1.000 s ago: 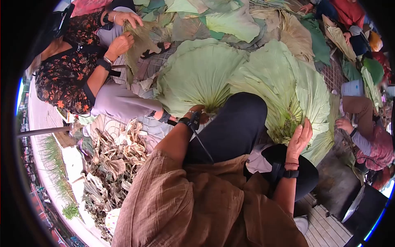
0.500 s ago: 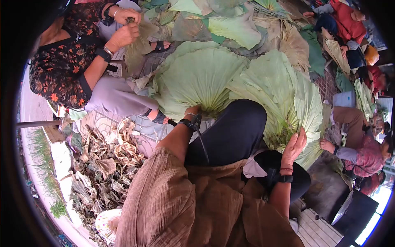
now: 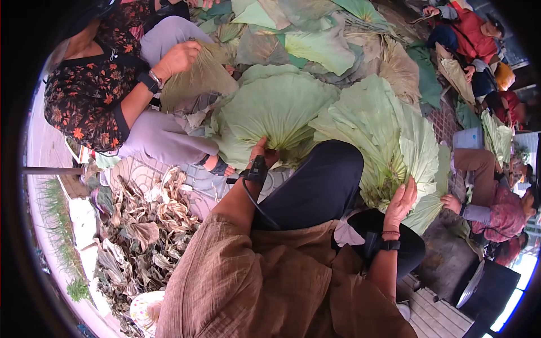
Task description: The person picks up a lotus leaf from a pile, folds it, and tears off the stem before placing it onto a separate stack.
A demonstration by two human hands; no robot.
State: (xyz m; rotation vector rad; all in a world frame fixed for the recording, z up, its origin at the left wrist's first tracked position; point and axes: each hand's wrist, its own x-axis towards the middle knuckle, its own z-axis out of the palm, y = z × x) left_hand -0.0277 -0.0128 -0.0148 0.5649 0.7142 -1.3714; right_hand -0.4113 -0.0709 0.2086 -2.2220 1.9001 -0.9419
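My left hand pinches a large pale-green lotus leaf near its gathered base, thumb on top and the other fingers partly hidden beneath. The leaf fans out away from me, beyond my left knee. To the right, a layered bundle of lotus leaves stands spread by my knees, its bunched base low and toward me. My right hand grips the side of this bundle near the base, fingers long against the outer leaf; its thumb is hidden. The two fans touch or overlap in the middle.
A heap of dry brown leaves lies at left. Flat lotus leaves cover the ground ahead. At upper left a seated person holds a dull leaf. Other people sit along the right, near a pale bucket.
My left hand has turned, bringing its thumb up over the leaf's base. The left leaf has shifted slightly. My right hand stays on its bundle. The neighbour's leaf has opened wider.
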